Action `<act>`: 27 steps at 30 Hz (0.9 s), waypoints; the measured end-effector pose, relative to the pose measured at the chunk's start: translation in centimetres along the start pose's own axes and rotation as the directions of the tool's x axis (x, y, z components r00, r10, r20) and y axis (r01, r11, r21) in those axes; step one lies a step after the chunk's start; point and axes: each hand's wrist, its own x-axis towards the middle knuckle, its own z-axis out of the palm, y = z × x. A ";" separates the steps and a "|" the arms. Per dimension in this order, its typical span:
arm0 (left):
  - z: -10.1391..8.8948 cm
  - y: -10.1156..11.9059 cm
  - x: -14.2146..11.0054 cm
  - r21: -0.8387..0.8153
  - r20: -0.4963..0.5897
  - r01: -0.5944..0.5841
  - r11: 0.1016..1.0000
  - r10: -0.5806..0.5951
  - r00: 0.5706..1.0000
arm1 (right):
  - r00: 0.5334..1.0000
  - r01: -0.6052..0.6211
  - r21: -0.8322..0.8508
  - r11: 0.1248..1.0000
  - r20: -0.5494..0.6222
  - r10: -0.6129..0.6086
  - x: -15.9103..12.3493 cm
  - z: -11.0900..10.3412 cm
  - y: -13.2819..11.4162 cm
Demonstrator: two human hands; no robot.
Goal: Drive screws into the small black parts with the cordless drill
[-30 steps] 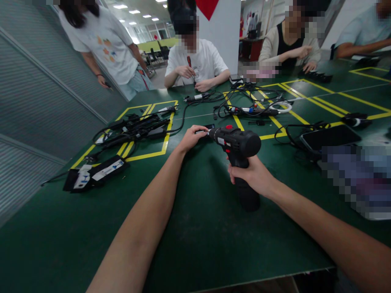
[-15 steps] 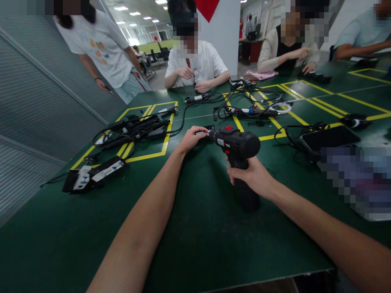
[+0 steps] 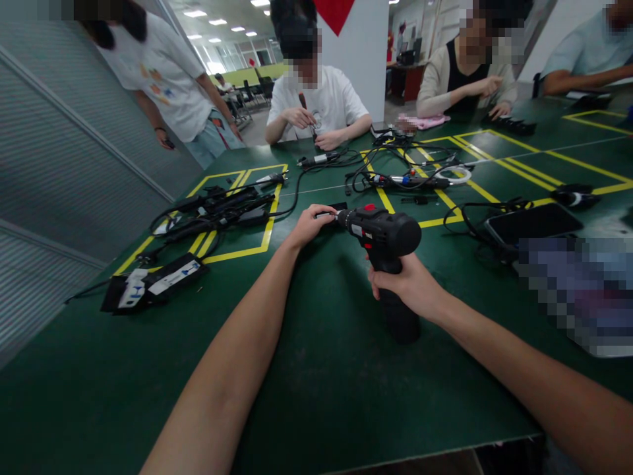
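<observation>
My right hand (image 3: pixel 403 280) is wrapped around the handle of a black cordless drill (image 3: pixel 380 227) with red accents. The drill points left and away from me, its chuck close to my left fingertips. My left hand (image 3: pixel 312 225) is closed, its fingers pinched on a small flat black part (image 3: pixel 340 206) low over the green table (image 3: pixel 316 396). The fingers and the chuck hide much of that part. Whether the drill's tip touches it, I cannot tell.
Tangled black cables and tools (image 3: pixel 222 208) lie inside yellow tape at left, near a black pouch (image 3: pixel 153 284) with white labels. More cables (image 3: pixel 410 178) lie ahead. A phone (image 3: pixel 534 224) is at right. Across the table, a person (image 3: pixel 319 105) works with a screwdriver.
My hands and the drill have stayed almost in place. The standing person at left has leaned and shifted an arm slightly; the screwdriver across the table has tilted a little.
</observation>
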 end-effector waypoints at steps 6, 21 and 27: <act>0.0 0.2 -0.1 0.014 0.008 0.010 1.000 -0.010 1.000 | 1.000 -0.001 0.012 1.000 -0.001 0.001 0.0 0.0 0.3; 0.0 0.0 0.0 0.015 0.006 -0.014 1.000 0.013 1.000 | 1.000 -0.015 0.011 1.000 -0.009 0.015 0.0 -0.1 0.1; 0.0 -0.1 0.0 0.005 -0.007 -0.005 1.000 0.005 1.000 | 1.000 -0.004 0.004 1.000 -0.007 0.004 0.0 -0.2 0.2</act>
